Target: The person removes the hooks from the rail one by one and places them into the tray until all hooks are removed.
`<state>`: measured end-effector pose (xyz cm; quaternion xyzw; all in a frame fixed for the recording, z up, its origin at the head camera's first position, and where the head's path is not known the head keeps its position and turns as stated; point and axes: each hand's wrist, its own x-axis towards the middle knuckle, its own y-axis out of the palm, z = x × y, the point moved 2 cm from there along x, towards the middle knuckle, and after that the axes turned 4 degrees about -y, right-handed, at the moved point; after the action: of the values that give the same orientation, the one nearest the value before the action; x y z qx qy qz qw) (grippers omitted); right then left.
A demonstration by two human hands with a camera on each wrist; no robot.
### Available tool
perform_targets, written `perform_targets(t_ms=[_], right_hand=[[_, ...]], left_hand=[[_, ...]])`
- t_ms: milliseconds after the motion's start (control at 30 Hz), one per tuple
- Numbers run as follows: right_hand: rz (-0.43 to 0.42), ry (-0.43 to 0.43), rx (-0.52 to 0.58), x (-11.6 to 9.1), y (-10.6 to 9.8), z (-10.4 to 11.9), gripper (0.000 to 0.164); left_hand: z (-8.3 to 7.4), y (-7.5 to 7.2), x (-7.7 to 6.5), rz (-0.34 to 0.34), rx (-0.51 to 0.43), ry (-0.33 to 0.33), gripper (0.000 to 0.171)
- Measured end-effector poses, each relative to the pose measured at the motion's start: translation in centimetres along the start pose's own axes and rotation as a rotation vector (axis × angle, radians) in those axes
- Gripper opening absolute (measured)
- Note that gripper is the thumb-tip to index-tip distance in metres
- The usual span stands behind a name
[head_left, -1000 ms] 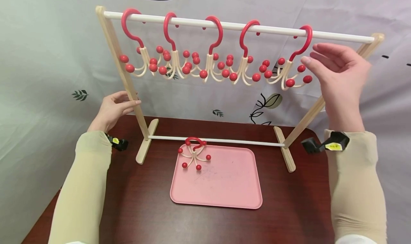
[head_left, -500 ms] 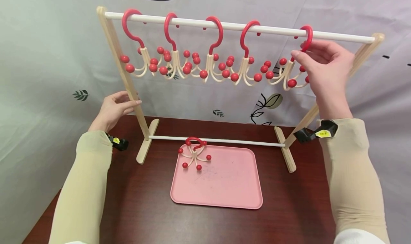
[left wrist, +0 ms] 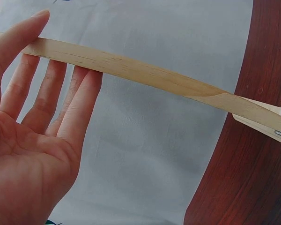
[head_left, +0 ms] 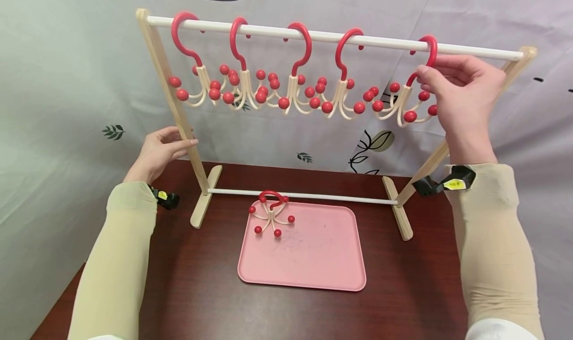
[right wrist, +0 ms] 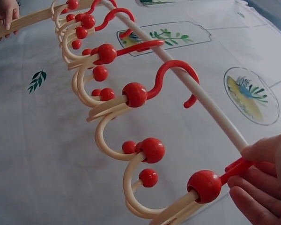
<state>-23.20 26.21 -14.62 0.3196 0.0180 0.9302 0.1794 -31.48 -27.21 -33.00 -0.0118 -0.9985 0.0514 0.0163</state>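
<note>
My left hand (head_left: 154, 153) holds the left wooden post (left wrist: 145, 75) of a hanging rack, thumb on one side and fingers on the other. At upper right, my right hand (head_left: 470, 96) pinches the red hook of the rightmost claw hanger (head_left: 400, 106), which hangs from the white top rod (head_left: 322, 35). Cream prongs tipped with red balls curve out below its hook. Part of that hook is hidden by the thumb in the right wrist view. Several more hangers of this kind, such as a middle one (head_left: 293, 89), hang along the rod to its left.
A pink tray (head_left: 322, 260) lies on the dark wooden table (head_left: 197, 290), with one more claw hanger (head_left: 270, 215) at its back left corner. A white lower bar (head_left: 331, 197) joins the rack's wooden feet behind the tray. Patterned cloth (head_left: 250, 146) hangs behind.
From beside the rightmost hanger, my right hand has moved left onto its red hook and now pinches it. My left hand stays on the post.
</note>
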Motion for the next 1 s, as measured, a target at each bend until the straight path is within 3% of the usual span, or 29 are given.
perform_targets(t_ms=[200,433,800,1000], right_hand=[[-0.026,0.021,-0.020,0.0,-0.5,-0.4,0.039],[-0.065,-0.047,0.011,0.2,-0.8,-0.4,0.035],[-0.177,-0.085,0.045,-0.8,-1.5,2.3,0.036],[-0.208,-0.100,0.079,-0.9,-2.1,2.7,0.039]], left_hand=[[0.2,0.0,0.0,0.003,-0.006,-0.005,0.050],[0.4,0.0,-0.1,-0.001,0.003,-0.010,0.050],[0.0,0.0,0.2,0.004,-0.015,-0.012,0.050],[0.2,-0.1,0.3,0.005,-0.027,-0.010,0.049]])
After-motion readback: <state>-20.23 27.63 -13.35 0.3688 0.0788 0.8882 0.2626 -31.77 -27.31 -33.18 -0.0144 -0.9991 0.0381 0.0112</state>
